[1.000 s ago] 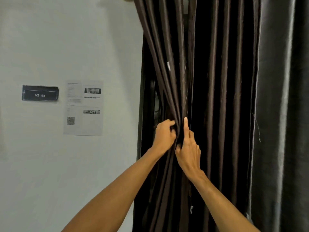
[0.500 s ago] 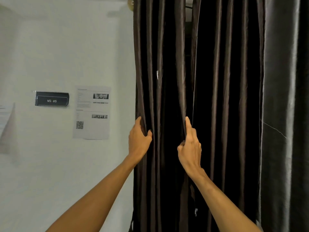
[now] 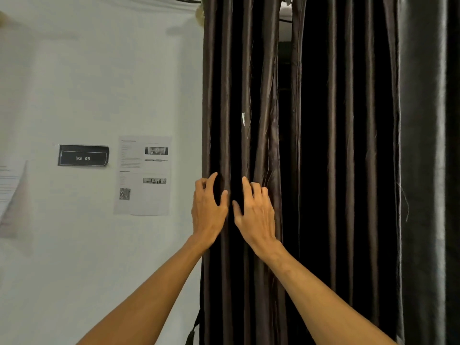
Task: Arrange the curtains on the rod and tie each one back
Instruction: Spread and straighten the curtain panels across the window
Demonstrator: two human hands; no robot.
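Left hand [image 3: 207, 210] and right hand [image 3: 256, 212] now closer together, fingers [image 3: 246, 185] spread loose on dark curtain [image 3: 239, 95] folds, gripping nothing. Grey curtain [image 3: 428, 145] right; paper notice [image 3: 144, 175], sign [image 3: 83, 158] on wall [image 3: 99, 70].

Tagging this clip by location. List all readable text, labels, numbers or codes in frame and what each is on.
"WS 05": white letters on the black plaque on the wall.
Printed sheet right of the plaque: headings, body text and photo captions too small to read; a QR code at its lower left, no legible text.
Paper at the left edge: lines too blurred to read.
Small white tag on the brown curtain: nothing legible.
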